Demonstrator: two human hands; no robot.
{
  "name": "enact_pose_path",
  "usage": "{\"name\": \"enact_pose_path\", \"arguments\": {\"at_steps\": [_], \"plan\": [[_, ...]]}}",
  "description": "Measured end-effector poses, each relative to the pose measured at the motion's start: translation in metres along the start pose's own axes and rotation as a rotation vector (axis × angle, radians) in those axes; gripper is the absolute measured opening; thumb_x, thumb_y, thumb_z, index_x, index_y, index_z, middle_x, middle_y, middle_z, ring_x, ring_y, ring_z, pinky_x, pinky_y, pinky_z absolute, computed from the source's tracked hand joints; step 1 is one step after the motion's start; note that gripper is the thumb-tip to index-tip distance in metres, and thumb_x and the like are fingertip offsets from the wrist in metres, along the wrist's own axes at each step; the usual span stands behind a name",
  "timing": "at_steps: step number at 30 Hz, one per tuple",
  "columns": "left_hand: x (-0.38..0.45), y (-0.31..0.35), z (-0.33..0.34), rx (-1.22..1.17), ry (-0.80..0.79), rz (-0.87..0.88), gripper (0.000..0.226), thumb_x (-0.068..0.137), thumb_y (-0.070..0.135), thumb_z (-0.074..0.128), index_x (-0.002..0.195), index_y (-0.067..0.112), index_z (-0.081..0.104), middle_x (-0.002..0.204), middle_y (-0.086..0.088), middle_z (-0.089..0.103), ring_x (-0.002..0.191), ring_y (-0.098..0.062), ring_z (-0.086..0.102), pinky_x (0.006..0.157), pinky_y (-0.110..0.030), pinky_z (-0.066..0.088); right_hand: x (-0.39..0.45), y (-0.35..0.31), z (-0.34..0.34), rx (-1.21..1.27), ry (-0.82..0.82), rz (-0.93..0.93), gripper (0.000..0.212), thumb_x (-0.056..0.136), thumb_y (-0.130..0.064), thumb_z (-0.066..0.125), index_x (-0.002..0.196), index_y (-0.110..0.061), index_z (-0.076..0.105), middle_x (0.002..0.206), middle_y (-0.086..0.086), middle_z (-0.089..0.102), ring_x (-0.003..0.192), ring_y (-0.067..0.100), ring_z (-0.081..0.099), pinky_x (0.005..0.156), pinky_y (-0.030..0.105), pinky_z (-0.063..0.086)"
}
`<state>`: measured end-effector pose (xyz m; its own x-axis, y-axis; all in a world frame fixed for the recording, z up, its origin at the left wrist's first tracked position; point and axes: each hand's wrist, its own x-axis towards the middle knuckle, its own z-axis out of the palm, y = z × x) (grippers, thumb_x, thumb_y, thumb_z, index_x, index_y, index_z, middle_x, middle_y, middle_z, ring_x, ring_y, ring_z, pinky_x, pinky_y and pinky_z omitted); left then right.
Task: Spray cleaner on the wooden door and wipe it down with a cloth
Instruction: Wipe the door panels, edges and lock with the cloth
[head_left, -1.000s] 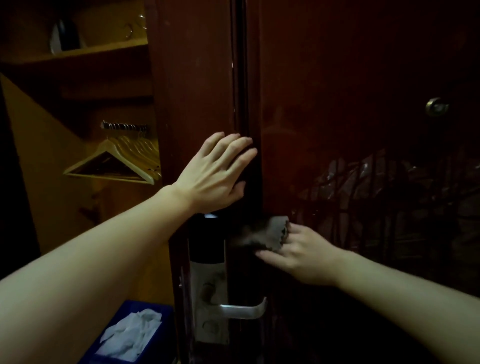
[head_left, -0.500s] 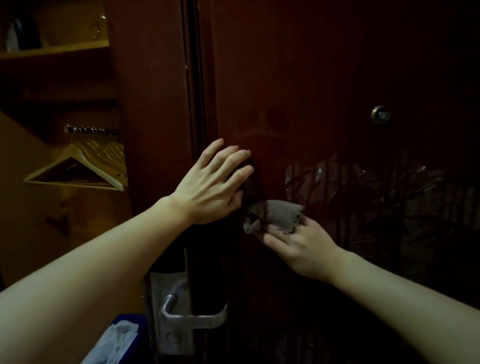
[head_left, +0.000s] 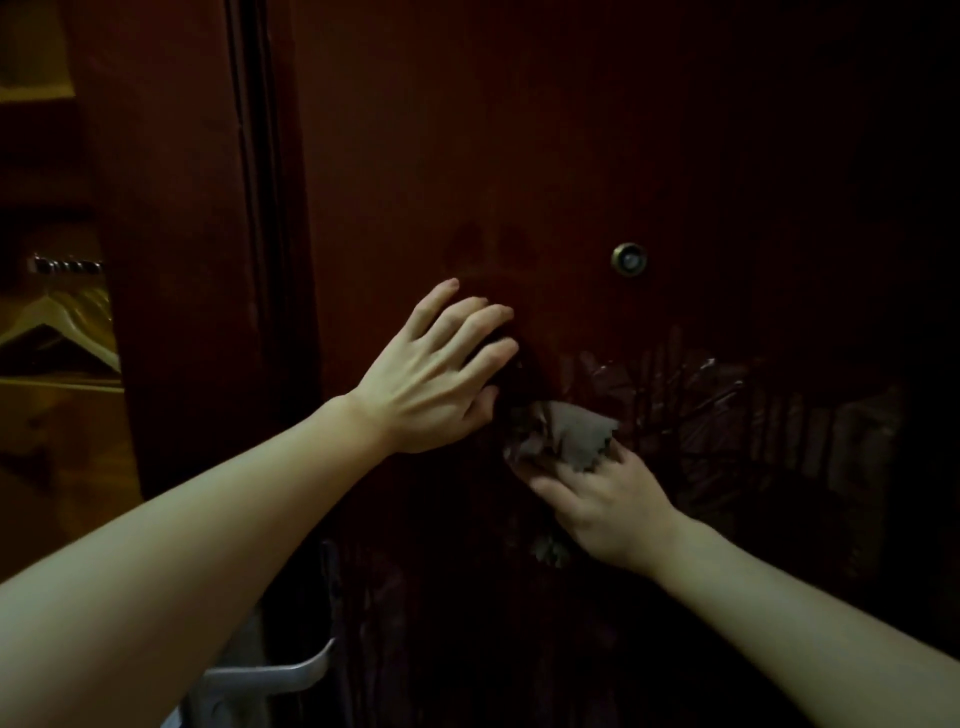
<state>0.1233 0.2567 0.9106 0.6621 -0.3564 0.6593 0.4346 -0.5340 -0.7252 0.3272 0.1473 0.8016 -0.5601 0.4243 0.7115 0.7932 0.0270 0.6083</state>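
Setting: dim room, with a dark red-brown wooden door (head_left: 519, 156) filling most of the view and its frame running down the left side.
Door surface: glossy and streaked with wet-looking smears on the right half, below a small round brass peephole (head_left: 629, 259).
Left hand (head_left: 431, 379): laid flat against the door, fingers straight and slightly spread, pointing up and to the right; it holds nothing.
Right hand (head_left: 608, 499): lower and to the right of the left one, fingers curled around a grey cloth (head_left: 563, 431) and pressing it to the door.
Cloth: crumpled, with a jagged edge, bunched above the right hand's fingers and just beside the left hand's thumb side; a small scrap of it shows below the right palm.
Door handle (head_left: 275, 675): silver lever at the bottom left, partly hidden behind the left forearm.
Left background: open wardrobe of light wood with pale wooden hangers (head_left: 57, 322) hanging from a rail.
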Motion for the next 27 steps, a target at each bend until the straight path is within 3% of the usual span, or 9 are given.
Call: {"name": "enact_pose_path", "arguments": {"at_steps": [2,4,8,13,16,18,21,27], "plan": [[0.014,0.008,0.004,0.0,0.009,-0.007,0.046,0.084,0.033,0.06,0.121,0.008,0.048,0.131,-0.021,0.053,0.121,-0.037,0.049,0.111,-0.056,0.026,0.013,0.028,-0.014,-0.034,0.03,0.093,0.048,0.085,-0.021,0.048,0.133,-0.018,0.055,0.127,0.01,0.065,0.112,0.035,0.062,0.09,0.044,0.051],[0.029,0.017,0.008,-0.008,0.022,-0.022,0.05,0.084,0.034,0.061,0.122,0.007,0.045,0.13,-0.021,0.054,0.122,-0.038,0.048,0.111,-0.056,0.027,0.031,0.054,-0.029,-0.04,0.061,0.223,0.05,0.084,-0.02,0.05,0.134,-0.015,0.054,0.134,0.01,0.06,0.118,0.037,0.059,0.091,0.049,0.052],[0.058,0.042,0.016,-0.042,0.058,-0.001,0.047,0.085,0.033,0.059,0.122,0.008,0.045,0.126,-0.022,0.055,0.12,-0.038,0.049,0.111,-0.057,0.026,0.003,0.059,-0.025,-0.017,0.099,0.268,0.055,0.087,-0.016,0.05,0.141,-0.008,0.045,0.15,0.012,0.043,0.139,0.038,0.036,0.106,0.056,0.04],[0.08,0.065,0.022,-0.053,0.061,0.044,0.043,0.085,0.032,0.06,0.118,0.009,0.047,0.126,-0.018,0.054,0.12,-0.035,0.048,0.112,-0.055,0.024,-0.064,0.055,-0.018,-0.04,0.024,0.181,0.057,0.081,-0.02,0.056,0.138,-0.018,0.05,0.142,0.007,0.052,0.126,0.035,0.051,0.094,0.048,0.049],[0.092,0.074,0.028,-0.041,0.053,0.045,0.047,0.083,0.034,0.062,0.119,0.009,0.047,0.126,-0.016,0.048,0.119,-0.035,0.047,0.113,-0.055,0.023,-0.043,0.09,-0.039,-0.057,0.066,0.297,0.06,0.083,-0.023,0.052,0.142,-0.018,0.042,0.135,0.007,0.059,0.117,0.035,0.059,0.095,0.045,0.047],[0.102,0.083,0.032,-0.031,0.046,0.045,0.048,0.082,0.034,0.062,0.12,0.008,0.047,0.125,-0.017,0.046,0.119,-0.037,0.048,0.112,-0.057,0.024,-0.027,0.113,-0.052,-0.054,0.094,0.379,0.057,0.088,-0.021,0.048,0.144,-0.012,0.042,0.146,0.006,0.049,0.126,0.033,0.053,0.101,0.047,0.044],[0.117,0.099,0.036,-0.052,0.057,0.06,0.043,0.083,0.033,0.062,0.116,0.008,0.048,0.125,-0.018,0.05,0.118,-0.037,0.049,0.112,-0.057,0.024,-0.046,0.115,-0.045,-0.046,0.127,0.349,0.057,0.088,-0.018,0.048,0.144,-0.008,0.04,0.152,0.01,0.04,0.139,0.035,0.035,0.111,0.053,0.034],[0.143,0.127,0.044,-0.085,0.074,0.088,0.035,0.09,0.033,0.055,0.114,0.009,0.049,0.124,-0.018,0.056,0.119,-0.034,0.049,0.113,-0.055,0.024,-0.125,0.104,-0.031,-0.04,0.084,0.3,0.059,0.079,-0.018,0.053,0.138,-0.018,0.047,0.142,0.009,0.053,0.128,0.035,0.051,0.096,0.049,0.05]]}}
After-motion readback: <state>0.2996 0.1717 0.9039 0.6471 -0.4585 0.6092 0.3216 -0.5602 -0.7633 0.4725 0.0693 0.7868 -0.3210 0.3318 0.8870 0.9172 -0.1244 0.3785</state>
